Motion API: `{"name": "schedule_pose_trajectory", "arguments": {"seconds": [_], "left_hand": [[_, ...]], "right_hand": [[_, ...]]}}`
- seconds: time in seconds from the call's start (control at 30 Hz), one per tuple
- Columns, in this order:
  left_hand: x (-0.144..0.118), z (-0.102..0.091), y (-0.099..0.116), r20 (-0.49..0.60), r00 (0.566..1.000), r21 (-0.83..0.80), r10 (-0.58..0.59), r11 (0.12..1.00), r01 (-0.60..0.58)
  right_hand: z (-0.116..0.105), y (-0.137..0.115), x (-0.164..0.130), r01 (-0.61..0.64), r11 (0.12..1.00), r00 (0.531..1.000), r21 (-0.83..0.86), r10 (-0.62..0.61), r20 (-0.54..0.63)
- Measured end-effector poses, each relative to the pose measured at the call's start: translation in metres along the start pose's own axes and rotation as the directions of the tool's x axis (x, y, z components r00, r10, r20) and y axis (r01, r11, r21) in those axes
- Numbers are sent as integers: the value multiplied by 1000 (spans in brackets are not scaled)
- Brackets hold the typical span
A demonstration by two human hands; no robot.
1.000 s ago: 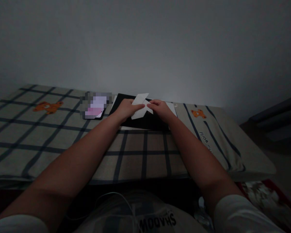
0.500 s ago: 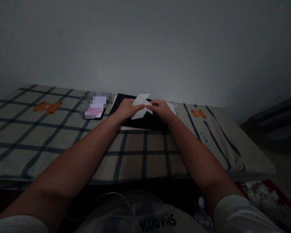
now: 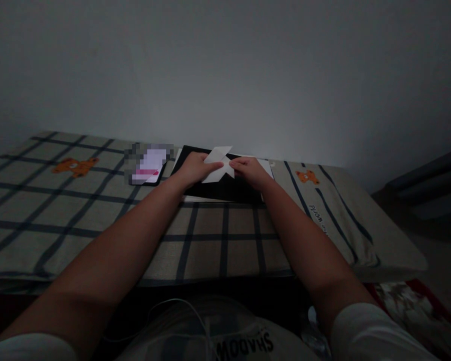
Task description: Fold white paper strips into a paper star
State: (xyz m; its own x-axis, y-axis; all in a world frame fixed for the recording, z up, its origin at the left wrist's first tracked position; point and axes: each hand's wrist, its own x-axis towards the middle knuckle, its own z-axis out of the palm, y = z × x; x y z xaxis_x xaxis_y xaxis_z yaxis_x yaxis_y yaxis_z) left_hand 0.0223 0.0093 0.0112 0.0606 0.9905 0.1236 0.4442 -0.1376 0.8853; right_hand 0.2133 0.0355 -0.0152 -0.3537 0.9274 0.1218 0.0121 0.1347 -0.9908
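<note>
A folded piece of white paper (image 3: 218, 174) with pointed flaps is held between both hands above a black flat board or folder (image 3: 225, 191). My left hand (image 3: 195, 167) grips its left side, thumb lying across the top and fingers underneath. On the right, my right hand (image 3: 249, 169) pinches the paper's edge between thumb and fingertips. White sheets (image 3: 266, 165) stick out from under the black board. The fingers beneath the paper are partly hidden.
A phone (image 3: 150, 165) with a lit, partly blurred screen lies left of the board. Checked cloth (image 3: 206, 240) with bear prints covers the table. A pale wall (image 3: 225, 75) rises directly behind. A white cable (image 3: 180, 301) hangs near my lap.
My right thumb and fingertips have shifted slightly right, away from the left thumb, so more of the paper's middle shows. The left hand has barely moved.
</note>
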Motion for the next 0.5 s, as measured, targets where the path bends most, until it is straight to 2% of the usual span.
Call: {"name": "schedule_pose_trajectory", "arguments": {"seconds": [0.2,0.33,0.43,0.5], "left_hand": [[2,-2,-2,22,1000,-18,15,1000,-15],[4,-4,-4,17,1000,11,11,1000,-11],[5,-4,-6,19,1000,-12,0,1000,0],[5,-3,-7,19,1000,-25,-12,1000,12]], "right_hand": [[-2,0,-1,73,984,996,-163,-82,-46],[0,-3,-2,30,996,996,-89,-37,-76],[1,-4,-1,43,999,995,-20,-44,-94],[1,-5,-1,59,998,993,-31,-62,-103]]}}
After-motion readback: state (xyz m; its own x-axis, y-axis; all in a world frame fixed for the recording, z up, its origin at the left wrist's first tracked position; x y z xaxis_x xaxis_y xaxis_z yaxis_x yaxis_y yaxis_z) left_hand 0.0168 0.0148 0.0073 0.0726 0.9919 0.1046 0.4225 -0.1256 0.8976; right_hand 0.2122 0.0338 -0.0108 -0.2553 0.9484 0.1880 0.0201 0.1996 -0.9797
